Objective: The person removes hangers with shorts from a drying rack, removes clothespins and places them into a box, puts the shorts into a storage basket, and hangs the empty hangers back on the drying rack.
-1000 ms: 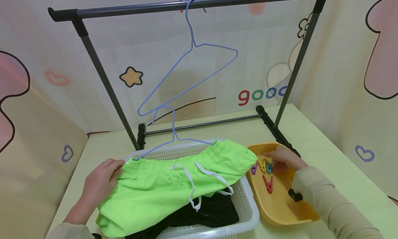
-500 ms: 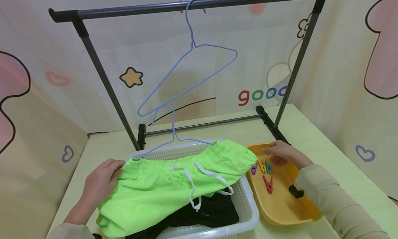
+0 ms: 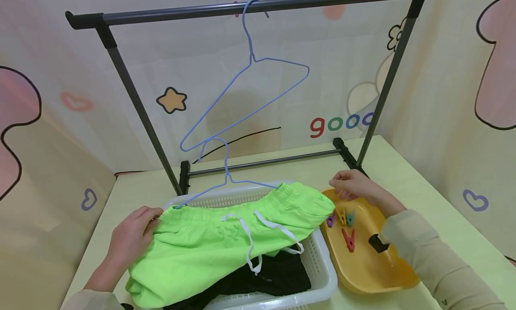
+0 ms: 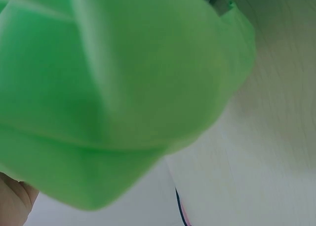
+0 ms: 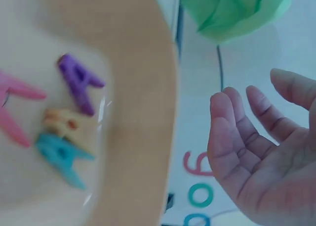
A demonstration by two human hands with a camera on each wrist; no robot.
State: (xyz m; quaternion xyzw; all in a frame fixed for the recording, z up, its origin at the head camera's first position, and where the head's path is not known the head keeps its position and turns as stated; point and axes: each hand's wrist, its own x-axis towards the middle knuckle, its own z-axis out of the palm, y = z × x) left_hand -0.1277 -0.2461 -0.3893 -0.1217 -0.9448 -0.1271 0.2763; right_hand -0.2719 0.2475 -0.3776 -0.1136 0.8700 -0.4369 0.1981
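Bright green shorts (image 3: 189, 251) with white drawstrings lie over a white basket (image 3: 331, 276), and a blue hanger (image 3: 226, 166) runs into their waistband. My left hand (image 3: 131, 231) grips the waistband's left corner; its fingertips are partly hidden by the cloth. In the left wrist view the shorts (image 4: 143, 87) cover most of the picture. My right hand (image 3: 359, 187) is above the far rim of a yellow tray (image 3: 363, 274). Its fingers are loosely bent and the palm (image 5: 276, 186) holds nothing. Red (image 3: 349, 241), purple (image 3: 330, 219), yellow and teal (image 5: 61, 159) clothespins lie in the tray.
A black rack (image 3: 181, 14) stands at the back of the table, with a second blue hanger (image 3: 251, 45) hooked on its top bar. Black clothing (image 3: 278, 276) lies in the basket under the shorts. Patterned curtains (image 3: 435, 99) enclose the table on the sides and back.
My right hand has risen from beside the clothespins to above the tray's far rim, shifting slightly left. My left hand and the shorts have stayed in place.
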